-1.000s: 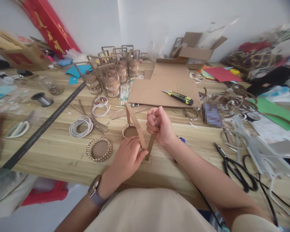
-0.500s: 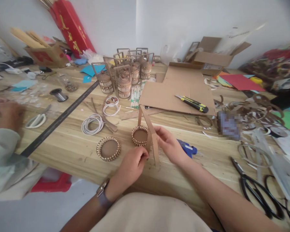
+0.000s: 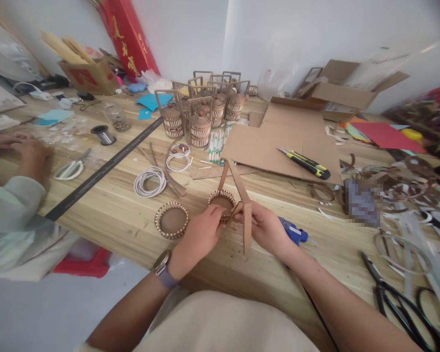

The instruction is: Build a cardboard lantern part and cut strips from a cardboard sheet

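My left hand [image 3: 199, 235] and my right hand [image 3: 269, 230] both pinch a bent brown cardboard strip [image 3: 242, 203] over the wooden table [image 3: 113, 215]. The strip rises to a fold and hangs down between my hands. Just behind my left fingers lies a small round cardboard base with a ribbed rim [image 3: 222, 201]. A second round base [image 3: 172, 220] lies to its left. A blue glue gun [image 3: 294, 233] lies right of my right hand.
Finished cardboard baskets [image 3: 200, 128] stand at the back, beside a flat cardboard sheet [image 3: 275, 142] with a yellow utility knife [image 3: 308, 164]. White wire coils [image 3: 150, 180], a black ruler [image 3: 106, 168], scissors [image 3: 399, 305] and scraps lie around. Another person's hands [image 3: 25, 151] work at left.
My right hand came down from a raised fist to the strip's lower end. Both hands now pinch it near the round base. The view has shifted left.
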A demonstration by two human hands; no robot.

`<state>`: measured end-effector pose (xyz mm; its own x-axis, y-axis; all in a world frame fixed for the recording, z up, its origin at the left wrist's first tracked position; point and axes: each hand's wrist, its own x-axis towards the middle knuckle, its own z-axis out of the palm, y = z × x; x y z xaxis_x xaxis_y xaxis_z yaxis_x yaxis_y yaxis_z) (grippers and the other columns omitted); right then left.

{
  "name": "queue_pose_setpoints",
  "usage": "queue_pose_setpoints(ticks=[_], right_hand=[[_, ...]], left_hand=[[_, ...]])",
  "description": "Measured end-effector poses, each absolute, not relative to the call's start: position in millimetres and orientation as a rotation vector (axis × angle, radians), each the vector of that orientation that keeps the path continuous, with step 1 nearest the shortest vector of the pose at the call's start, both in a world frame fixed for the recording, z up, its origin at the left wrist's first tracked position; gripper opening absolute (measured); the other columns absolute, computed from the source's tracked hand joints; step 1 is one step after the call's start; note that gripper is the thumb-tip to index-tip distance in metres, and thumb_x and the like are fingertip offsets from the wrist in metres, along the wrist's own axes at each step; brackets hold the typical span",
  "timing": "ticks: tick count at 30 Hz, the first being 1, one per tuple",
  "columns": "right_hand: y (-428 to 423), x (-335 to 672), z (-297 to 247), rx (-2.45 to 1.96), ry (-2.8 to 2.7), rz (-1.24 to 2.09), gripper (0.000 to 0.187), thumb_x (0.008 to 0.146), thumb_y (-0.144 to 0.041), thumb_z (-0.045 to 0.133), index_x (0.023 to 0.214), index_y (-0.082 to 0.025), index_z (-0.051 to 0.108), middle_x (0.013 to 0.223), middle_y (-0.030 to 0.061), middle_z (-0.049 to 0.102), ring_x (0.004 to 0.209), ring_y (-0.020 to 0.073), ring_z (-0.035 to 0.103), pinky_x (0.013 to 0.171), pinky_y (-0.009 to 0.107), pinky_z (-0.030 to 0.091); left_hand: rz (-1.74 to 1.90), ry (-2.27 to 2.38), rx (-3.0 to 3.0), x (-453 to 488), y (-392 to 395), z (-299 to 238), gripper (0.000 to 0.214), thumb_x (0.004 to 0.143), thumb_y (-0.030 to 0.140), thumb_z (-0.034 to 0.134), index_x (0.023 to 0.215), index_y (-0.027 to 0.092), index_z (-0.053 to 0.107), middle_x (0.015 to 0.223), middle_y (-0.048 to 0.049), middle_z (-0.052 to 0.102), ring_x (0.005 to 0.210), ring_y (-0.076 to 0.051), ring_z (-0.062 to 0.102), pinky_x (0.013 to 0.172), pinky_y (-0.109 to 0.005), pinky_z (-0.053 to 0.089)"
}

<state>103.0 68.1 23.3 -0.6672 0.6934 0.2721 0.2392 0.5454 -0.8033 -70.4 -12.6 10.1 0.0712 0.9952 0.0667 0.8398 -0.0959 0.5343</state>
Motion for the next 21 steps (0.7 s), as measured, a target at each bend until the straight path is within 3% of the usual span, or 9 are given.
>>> queue_pose_setpoints(ticks=[8, 17, 21], right_hand=[[69.8, 101.6, 7.5, -0.719, -2.253, 0.922, 0.012, 0.09, -0.018, 0.053, 0.088, -0.022, 0.064, 0.085, 0.0036, 0.068, 0.08, 0.0178, 0.066, 0.071, 0.029, 0.052], [71.2, 100.3, 3.8, -0.772, -2.222, 0.983, 0.013, 0.089, -0.017, 0.052, 0.088, -0.023, 0.064, 0.085, 0.0032, 0.068, 0.079, 0.0181, 0.064, 0.071, 0.03, 0.052], [71.1, 101.2, 5.6, -0.769, -2.214, 0.957, 0.017, 0.088, -0.013, 0.052, 0.092, -0.023, 0.064, 0.087, 0.0026, 0.069, 0.08, 0.0171, 0.065, 0.072, 0.028, 0.052]], left_hand=[[0.304, 1.914, 2.031, -66.0, -5.3, 17.9, 0.015, 0.094, 0.023, 0.053, 0.104, 0.018, 0.062, 0.103, -0.0075, 0.066, 0.092, -0.024, 0.067, 0.08, -0.033, 0.053], [0.203, 1.996, 1.978, -58.6, 1.1, 20.9, 0.017, 0.096, 0.029, 0.051, 0.104, 0.02, 0.063, 0.106, -0.007, 0.067, 0.095, -0.024, 0.068, 0.079, -0.032, 0.052], [0.254, 1.949, 2.026, -63.0, -2.3, 19.2, 0.022, 0.095, 0.023, 0.052, 0.114, 0.022, 0.06, 0.116, -0.0074, 0.064, 0.097, -0.023, 0.067, 0.083, -0.032, 0.051]])
